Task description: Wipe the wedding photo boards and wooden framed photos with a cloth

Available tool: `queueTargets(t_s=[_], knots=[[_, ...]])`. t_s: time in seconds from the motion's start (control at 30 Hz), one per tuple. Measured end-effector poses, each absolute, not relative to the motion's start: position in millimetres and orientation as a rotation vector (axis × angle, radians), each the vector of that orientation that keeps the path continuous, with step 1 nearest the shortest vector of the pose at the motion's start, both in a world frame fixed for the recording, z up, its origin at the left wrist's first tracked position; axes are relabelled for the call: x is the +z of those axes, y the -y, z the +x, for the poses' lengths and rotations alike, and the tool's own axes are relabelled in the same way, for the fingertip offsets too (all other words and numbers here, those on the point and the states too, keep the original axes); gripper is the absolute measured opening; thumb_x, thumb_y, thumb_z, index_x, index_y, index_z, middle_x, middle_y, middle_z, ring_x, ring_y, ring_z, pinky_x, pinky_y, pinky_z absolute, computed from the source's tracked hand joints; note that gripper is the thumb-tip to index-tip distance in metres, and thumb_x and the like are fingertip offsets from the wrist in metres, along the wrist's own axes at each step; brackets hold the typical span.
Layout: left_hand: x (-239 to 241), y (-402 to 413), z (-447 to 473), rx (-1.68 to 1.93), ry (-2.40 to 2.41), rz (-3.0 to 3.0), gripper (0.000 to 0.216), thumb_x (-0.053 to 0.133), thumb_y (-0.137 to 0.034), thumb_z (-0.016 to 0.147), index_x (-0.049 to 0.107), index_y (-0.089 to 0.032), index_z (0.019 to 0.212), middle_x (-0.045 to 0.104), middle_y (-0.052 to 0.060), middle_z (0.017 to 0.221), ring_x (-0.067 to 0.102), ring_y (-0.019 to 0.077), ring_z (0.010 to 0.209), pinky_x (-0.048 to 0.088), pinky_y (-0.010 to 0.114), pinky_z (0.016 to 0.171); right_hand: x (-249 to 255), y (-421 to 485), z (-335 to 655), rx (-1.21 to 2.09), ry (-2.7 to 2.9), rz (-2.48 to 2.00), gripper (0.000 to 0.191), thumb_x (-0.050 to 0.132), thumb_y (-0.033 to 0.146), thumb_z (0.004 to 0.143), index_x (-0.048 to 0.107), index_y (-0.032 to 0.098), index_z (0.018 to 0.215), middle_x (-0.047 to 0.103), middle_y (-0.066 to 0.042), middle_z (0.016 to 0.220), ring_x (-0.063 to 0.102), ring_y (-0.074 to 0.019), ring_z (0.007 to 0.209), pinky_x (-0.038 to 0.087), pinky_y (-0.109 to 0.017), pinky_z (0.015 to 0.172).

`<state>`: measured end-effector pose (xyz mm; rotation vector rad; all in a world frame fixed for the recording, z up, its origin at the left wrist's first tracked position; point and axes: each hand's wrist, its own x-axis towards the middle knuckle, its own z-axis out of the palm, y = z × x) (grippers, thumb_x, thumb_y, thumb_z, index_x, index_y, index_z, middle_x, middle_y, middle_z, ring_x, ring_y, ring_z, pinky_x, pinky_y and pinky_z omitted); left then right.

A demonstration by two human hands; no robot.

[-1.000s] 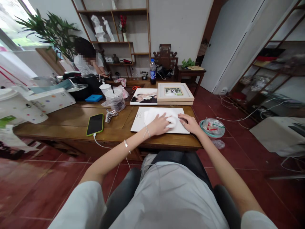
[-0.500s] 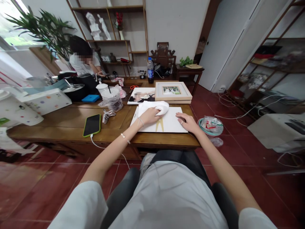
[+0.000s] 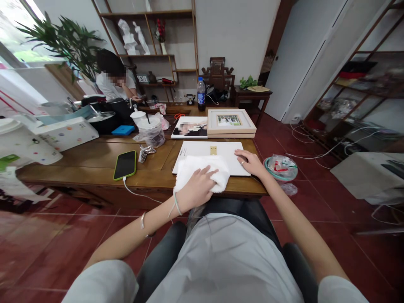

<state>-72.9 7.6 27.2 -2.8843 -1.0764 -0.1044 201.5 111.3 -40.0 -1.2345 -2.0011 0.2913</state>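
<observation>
My left hand (image 3: 195, 188) presses on a fluffy white cloth (image 3: 186, 170), its fingers gripping folds of it. The cloth covers the lower left and front middle of a flat white panel (image 3: 202, 148) lying on the wooden table. A small gold-coloured fitting (image 3: 213, 150) shows near the panel's far edge; whatever part of it extends nearer is hidden beneath the cloth. With fingers stretched out, my right hand (image 3: 251, 161) rests on the panel's right edge and holds nothing.
Beyond the panel are a photo print (image 3: 190, 127) and stacked wooden picture frames (image 3: 232, 123). A phone (image 3: 125, 164) on a cable and a bagged drink cup (image 3: 150, 129) stand left. Another person (image 3: 115, 78) sits far left. A lined bin (image 3: 280, 167) stands right.
My left hand has drawn the cloth from the panel's far side down to its near edge, uncovering the far part and covering the fitting's gold legs. My right hand has stayed put.
</observation>
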Motion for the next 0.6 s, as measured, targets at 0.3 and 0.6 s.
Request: queueTargets(t_s=[0.3, 0.6], knots=[[23.3, -118.9, -52.0, -0.220, 1.274, -2.830, 0.026, 0.050, -0.020, 0.087, 0.067, -0.014, 0.107, 0.064, 0.014, 0.116, 0.060, 0.0268, 0.109, 0.047, 0.037, 0.096, -40.7, -111.8, 202.8, 0.288, 2.011, -1.244, 0.027, 0.055, 0.019, 0.085, 0.071, 0.022, 0.106, 0.067, -0.008, 0.123, 0.060, -0.0239, 0.119, 0.042, -0.046, 0.108], [19.5, -144.7, -75.5, -0.157, 1.557, -2.627, 0.029, 0.047, -0.020, 0.086, 0.068, -0.011, 0.105, 0.068, 0.017, 0.109, 0.064, 0.0280, 0.100, 0.048, 0.036, 0.088, -40.3, -111.0, 202.4, 0.325, 1.990, -1.242, 0.029, 0.056, 0.017, 0.083, 0.072, 0.023, 0.106, 0.068, -0.007, 0.123, 0.059, -0.0247, 0.120, 0.041, -0.046, 0.109]])
